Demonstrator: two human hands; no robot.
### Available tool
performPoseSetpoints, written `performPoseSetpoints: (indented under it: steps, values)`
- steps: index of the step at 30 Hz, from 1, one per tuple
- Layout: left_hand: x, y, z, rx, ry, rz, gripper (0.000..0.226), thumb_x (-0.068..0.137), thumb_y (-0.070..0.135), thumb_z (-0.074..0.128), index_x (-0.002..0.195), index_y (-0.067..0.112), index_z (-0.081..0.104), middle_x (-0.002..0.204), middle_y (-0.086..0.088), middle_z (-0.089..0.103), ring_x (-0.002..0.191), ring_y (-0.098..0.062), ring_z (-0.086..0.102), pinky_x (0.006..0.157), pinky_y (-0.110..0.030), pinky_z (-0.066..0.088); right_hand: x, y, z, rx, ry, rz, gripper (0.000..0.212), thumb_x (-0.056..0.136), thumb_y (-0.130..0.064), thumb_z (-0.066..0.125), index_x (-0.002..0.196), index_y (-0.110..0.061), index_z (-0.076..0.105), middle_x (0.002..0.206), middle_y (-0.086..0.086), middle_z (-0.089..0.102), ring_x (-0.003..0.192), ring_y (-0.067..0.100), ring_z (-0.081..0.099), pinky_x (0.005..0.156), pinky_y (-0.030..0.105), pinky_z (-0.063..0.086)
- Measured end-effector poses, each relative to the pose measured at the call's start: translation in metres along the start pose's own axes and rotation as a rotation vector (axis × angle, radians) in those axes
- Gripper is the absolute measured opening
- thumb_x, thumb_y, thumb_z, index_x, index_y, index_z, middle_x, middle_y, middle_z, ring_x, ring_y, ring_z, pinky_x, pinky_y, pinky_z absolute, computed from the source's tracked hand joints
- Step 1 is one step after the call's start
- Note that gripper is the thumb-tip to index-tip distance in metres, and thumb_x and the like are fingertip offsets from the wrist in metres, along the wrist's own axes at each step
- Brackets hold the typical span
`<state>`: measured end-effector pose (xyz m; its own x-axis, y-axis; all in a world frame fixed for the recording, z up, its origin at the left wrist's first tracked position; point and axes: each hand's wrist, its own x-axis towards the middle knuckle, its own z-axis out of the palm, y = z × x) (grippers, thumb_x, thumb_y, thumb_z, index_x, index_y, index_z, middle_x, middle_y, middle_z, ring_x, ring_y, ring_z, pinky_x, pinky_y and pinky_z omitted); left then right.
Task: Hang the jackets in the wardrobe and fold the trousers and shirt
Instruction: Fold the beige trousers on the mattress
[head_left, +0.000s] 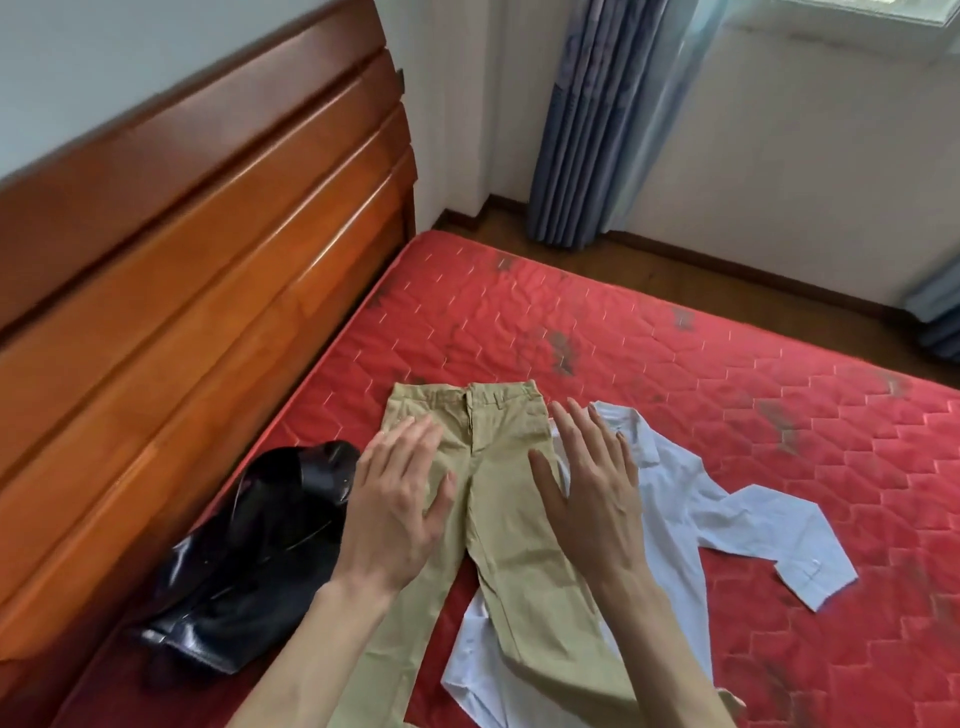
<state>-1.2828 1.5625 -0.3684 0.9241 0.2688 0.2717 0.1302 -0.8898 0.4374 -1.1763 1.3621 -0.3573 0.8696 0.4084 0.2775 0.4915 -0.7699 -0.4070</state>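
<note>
Both hands lie flat, fingers straight, gripping nothing: the left hand (400, 499) on the khaki trousers' (498, 519) left hip, the right hand (587, 483) at their right edge. Trousers lie spread on the red mattress (675, 332), overlapping a white shirt (691, 509); a black leather jacket (249, 561) lies left of them.

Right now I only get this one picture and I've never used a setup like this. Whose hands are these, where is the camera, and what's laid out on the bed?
There is no machine: a person works bare-handed, and the single camera sits on their head, looking forward and down. The left hand and right hand are flat, fingers straight, over khaki trousers spread on a red mattress; they hold nothing. The trousers lie partly over a pale blue shirt. A shiny black jacket lies crumpled at the left, beside the wooden headboard.
</note>
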Motion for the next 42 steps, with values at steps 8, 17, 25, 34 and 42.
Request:
performPoseSetpoints:
  steps: [8,17,25,34,42]
  values:
    - [0.043,-0.113,0.136,0.048,0.013,0.006,0.049,0.104,0.037,0.048,0.146,0.012,0.055,0.152,-0.003,0.053,0.147,-0.019,0.043,0.121,-0.043,0.033,0.045,0.065,0.147,-0.079,0.004,-0.063,0.058,0.103,-0.050,0.045,0.156,-0.026,0.044,0.161,-0.004,0.044,0.155,0.016,0.031,0.125,0.046,0.027]
    - [0.054,-0.207,0.315,0.197,0.017,-0.041,0.051,0.099,0.033,0.053,0.142,0.005,0.058,0.145,-0.014,0.060,0.138,-0.030,0.052,0.116,-0.045,0.038,0.064,0.176,0.319,-0.159,-0.078,-0.027,0.060,0.101,-0.053,0.043,0.153,-0.025,0.048,0.162,0.003,0.043,0.147,0.026,0.042,0.119,0.048,0.031]
    - [0.094,-0.293,0.370,0.343,-0.128,-0.030,0.046,0.102,0.033,0.048,0.138,0.005,0.056,0.140,-0.015,0.060,0.131,-0.032,0.055,0.108,-0.049,0.044,0.105,0.236,0.408,-0.154,-0.312,0.123,0.060,0.103,-0.047,0.053,0.157,-0.022,0.043,0.165,0.009,0.036,0.142,0.038,0.044,0.114,0.050,0.033]
    - [0.137,-0.331,0.407,0.249,-0.236,-0.402,0.054,0.103,0.043,0.048,0.148,0.017,0.036,0.156,-0.011,0.035,0.134,-0.037,0.042,0.102,-0.052,0.040,0.155,0.257,0.439,0.088,-0.288,0.376,0.063,0.101,-0.037,0.060,0.159,-0.027,0.035,0.155,0.018,0.041,0.137,0.036,0.048,0.113,0.043,0.037]
    - [0.171,-0.316,0.397,-0.349,0.083,-1.008,0.077,0.086,0.029,0.078,0.148,0.011,0.037,0.139,-0.007,0.052,0.130,-0.025,0.051,0.105,-0.033,0.040,0.183,0.244,0.424,0.389,-0.144,0.692,0.043,0.082,-0.042,0.079,0.117,-0.021,0.068,0.108,0.004,0.073,0.104,0.023,0.070,0.089,0.034,0.054]
